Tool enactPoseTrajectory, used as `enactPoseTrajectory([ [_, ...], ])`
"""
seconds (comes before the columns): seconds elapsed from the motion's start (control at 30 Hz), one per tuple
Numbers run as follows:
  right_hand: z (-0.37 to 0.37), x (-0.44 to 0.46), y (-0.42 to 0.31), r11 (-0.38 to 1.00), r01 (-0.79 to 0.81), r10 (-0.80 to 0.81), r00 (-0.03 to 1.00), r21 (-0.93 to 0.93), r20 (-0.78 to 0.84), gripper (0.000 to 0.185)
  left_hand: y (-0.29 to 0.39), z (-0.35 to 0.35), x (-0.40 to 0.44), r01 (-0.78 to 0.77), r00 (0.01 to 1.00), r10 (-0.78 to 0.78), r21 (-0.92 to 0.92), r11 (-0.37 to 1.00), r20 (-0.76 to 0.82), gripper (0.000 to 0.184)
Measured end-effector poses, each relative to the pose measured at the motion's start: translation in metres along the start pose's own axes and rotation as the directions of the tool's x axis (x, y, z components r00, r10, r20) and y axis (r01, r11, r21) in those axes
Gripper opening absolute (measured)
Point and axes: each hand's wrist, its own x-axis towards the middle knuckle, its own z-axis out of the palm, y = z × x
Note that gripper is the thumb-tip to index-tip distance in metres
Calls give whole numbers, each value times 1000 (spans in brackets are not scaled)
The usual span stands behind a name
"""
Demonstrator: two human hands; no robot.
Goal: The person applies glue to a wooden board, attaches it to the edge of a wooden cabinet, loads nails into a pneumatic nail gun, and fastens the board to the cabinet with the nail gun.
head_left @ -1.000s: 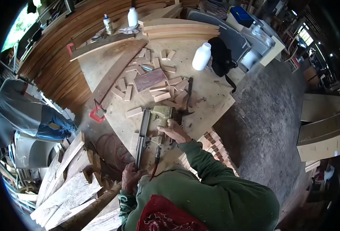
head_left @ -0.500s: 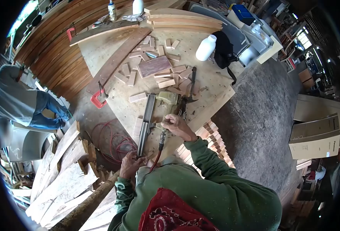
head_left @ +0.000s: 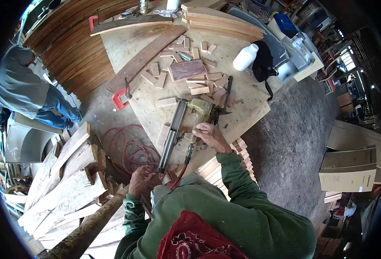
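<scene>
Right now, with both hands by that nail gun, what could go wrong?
The nail gun might go off by accident, since the right hand is on it. The hammer close beside it could get bumped. And the red hose running down from the gun might snag if the gun is moved.

Right hand [head_left: 210,134] on the nail gun [head_left: 201,108], fingers curled at its handle. Left hand [head_left: 141,180] low, at the near end of the magazine [head_left: 173,136]; can't tell if it's touching. Red air hose [head_left: 179,178] runs from the handle back toward the body. Surface [head_left: 145,105]: small wood blocks [head_left: 200,91] scattered beyond the gun, darker board piece [head_left: 188,70] among them, hammer [head_left: 228,93] just right of the blocks. White bottle [head_left: 245,57] beside black bag [head_left: 263,62], far right. Red clamp [head_left: 120,99] at left edge. Co-worker [head_left: 31,86] bent over, far left.
</scene>
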Motion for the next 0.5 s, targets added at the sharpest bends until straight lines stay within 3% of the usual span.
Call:
enactPoseTrajectory([
  [0.1,-26,8,-13,998,23,-19,997,62,-69,39,5,-2,5,20,999,-20,9,1000,-41,47],
  [0.2,-59,33,-10,990,141,-136,980,23,-143,38,25,0,7,107,992,-107,-12,994,-59,48],
  [0.23,-71,49,6,988,102,-86,988,119,-131,41,27,4,7,133,989,-135,-30,991,-68,48],
  [0.27,-84,58,14,996,84,-79,983,28,-163,42,30,7,10,154,984,-158,-46,987,-78,48],
  [0.3,-96,70,19,996,70,-80,977,-57,-196,43,27,15,11,93,989,-97,-48,995,-112,35],
  [0.33,-106,82,26,989,53,-83,972,-137,-222,45,25,21,14,141,983,-151,-107,984,-102,36],
  [0.4,-119,97,31,993,61,-83,971,-101,-225,48,41,29,12,246,960,-270,-227,942,-80,39],
  [0.5,-128,111,14,992,62,-81,982,-113,-170,51,66,47,12,233,963,-263,-302,924,-61,32],
])
